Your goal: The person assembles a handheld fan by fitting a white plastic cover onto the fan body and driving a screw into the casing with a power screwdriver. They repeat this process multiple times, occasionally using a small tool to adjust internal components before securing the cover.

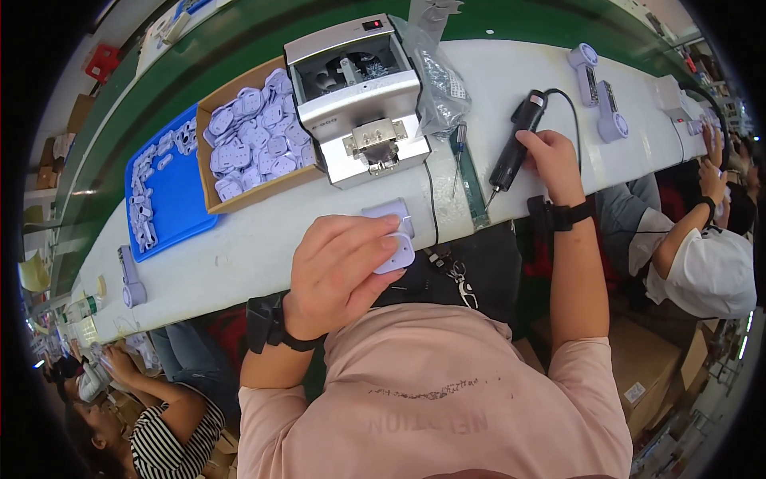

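My left hand, its fingers closed, grips a pale lavender plastic housing with rounded corners at the bench's front edge. Just beyond it, partly covered by my fingers, a second lavender part shows; whether the two are joined I cannot tell. To the right, my right hand has its fingers on the black electric screwdriver, which slants with its bit toward the bench's front edge. A thin hand screwdriver lies left of it.
A silver screw feeder stands at centre back, beside a cardboard box of lavender covers. Small parts lie on a blue tray. Lavender devices rest at right, another at left. Co-workers sit on both sides.
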Demonstrator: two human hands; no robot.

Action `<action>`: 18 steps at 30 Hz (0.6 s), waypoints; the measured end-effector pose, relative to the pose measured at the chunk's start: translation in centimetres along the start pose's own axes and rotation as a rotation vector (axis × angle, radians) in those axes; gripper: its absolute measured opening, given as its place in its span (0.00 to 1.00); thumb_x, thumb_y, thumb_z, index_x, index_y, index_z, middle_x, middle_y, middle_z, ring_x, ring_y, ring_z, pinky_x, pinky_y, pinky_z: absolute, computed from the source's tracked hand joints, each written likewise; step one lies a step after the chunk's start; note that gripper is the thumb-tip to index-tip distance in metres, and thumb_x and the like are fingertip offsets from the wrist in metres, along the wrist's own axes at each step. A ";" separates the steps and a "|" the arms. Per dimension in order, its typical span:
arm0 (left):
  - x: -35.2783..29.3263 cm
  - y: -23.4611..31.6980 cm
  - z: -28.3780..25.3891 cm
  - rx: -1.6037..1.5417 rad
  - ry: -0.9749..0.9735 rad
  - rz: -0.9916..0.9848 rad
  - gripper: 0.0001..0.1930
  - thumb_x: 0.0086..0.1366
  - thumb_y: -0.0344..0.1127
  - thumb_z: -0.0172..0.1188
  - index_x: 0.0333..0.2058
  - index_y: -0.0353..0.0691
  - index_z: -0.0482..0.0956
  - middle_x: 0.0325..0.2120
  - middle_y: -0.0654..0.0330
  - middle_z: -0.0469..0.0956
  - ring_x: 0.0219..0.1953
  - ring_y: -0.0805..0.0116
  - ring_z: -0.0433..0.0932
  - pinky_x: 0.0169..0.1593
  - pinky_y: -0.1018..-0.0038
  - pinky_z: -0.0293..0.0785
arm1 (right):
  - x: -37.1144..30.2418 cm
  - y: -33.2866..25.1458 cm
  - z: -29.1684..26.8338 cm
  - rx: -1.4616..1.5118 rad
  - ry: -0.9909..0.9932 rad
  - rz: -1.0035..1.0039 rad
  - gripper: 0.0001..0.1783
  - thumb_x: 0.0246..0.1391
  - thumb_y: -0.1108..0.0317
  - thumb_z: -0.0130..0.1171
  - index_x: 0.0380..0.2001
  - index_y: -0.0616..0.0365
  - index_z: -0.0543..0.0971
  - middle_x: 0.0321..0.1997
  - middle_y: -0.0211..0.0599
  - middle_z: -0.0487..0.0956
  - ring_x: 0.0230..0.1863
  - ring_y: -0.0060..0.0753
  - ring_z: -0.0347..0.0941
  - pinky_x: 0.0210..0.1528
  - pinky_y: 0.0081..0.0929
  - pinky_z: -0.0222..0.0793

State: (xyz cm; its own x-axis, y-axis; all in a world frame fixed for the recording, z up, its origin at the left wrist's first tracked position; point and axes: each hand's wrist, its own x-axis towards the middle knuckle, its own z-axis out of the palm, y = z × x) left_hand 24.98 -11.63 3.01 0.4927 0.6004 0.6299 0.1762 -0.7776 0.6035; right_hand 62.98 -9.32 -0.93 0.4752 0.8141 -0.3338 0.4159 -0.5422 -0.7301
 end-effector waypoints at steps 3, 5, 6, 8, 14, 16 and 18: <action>-0.2 -0.1 -0.5 -0.017 -0.033 -0.064 0.23 0.51 0.27 0.77 0.47 0.38 0.84 0.49 0.53 0.85 0.43 0.52 0.83 0.45 0.63 0.79 | -0.3 0.0 1.2 0.225 0.002 -0.054 0.25 0.59 0.54 0.70 0.44 0.69 0.81 0.29 0.31 0.81 0.27 0.24 0.75 0.33 0.22 0.70; 0.1 -0.3 -0.4 -0.029 -0.043 -0.023 0.23 0.50 0.27 0.77 0.47 0.38 0.83 0.49 0.53 0.85 0.43 0.52 0.83 0.45 0.63 0.79 | -0.7 -0.3 2.0 0.311 0.073 -0.099 0.25 0.59 0.58 0.70 0.49 0.69 0.79 0.33 0.32 0.82 0.32 0.27 0.77 0.37 0.25 0.73; 0.3 -0.4 -0.4 -0.037 -0.049 0.001 0.23 0.49 0.27 0.78 0.47 0.38 0.83 0.49 0.53 0.85 0.44 0.52 0.83 0.45 0.64 0.79 | -1.0 -0.6 2.4 0.354 0.113 -0.120 0.25 0.58 0.60 0.70 0.51 0.68 0.79 0.35 0.33 0.82 0.34 0.28 0.78 0.40 0.27 0.74; 0.2 -0.7 -0.1 -0.059 -0.030 -0.008 0.24 0.49 0.27 0.78 0.47 0.38 0.83 0.49 0.53 0.85 0.43 0.52 0.83 0.45 0.64 0.79 | -1.2 -0.5 2.5 0.521 0.044 -0.125 0.25 0.58 0.62 0.69 0.53 0.67 0.77 0.38 0.34 0.82 0.38 0.29 0.78 0.42 0.30 0.75; 0.2 -1.2 -0.3 -0.104 -0.022 -0.076 0.24 0.49 0.27 0.78 0.47 0.38 0.84 0.48 0.53 0.86 0.43 0.52 0.83 0.46 0.64 0.79 | -3.3 -2.2 3.3 1.098 -0.128 -0.396 0.27 0.55 0.73 0.66 0.58 0.61 0.74 0.51 0.41 0.79 0.52 0.35 0.77 0.52 0.42 0.78; 0.3 -1.2 -0.1 -0.114 -0.016 -0.073 0.24 0.49 0.27 0.78 0.47 0.38 0.84 0.48 0.53 0.86 0.43 0.52 0.83 0.45 0.64 0.79 | -3.9 -2.8 3.9 1.024 -0.188 -0.461 0.27 0.53 0.75 0.66 0.57 0.61 0.74 0.51 0.41 0.79 0.51 0.36 0.78 0.51 0.42 0.79; 0.1 -1.3 -0.3 -0.114 -0.023 -0.064 0.24 0.49 0.27 0.78 0.48 0.38 0.84 0.48 0.53 0.86 0.43 0.52 0.83 0.45 0.64 0.79 | -4.5 -3.4 4.9 0.903 -0.309 -0.588 0.28 0.51 0.78 0.66 0.56 0.59 0.73 0.52 0.43 0.79 0.48 0.37 0.79 0.49 0.41 0.79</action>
State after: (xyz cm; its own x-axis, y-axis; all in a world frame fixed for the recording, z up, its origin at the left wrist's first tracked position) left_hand 24.57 -10.46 2.42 0.5031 0.6430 0.5774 0.1107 -0.7106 0.6949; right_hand 55.68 -10.09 0.14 0.1249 0.9787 0.1629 -0.2624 0.1910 -0.9459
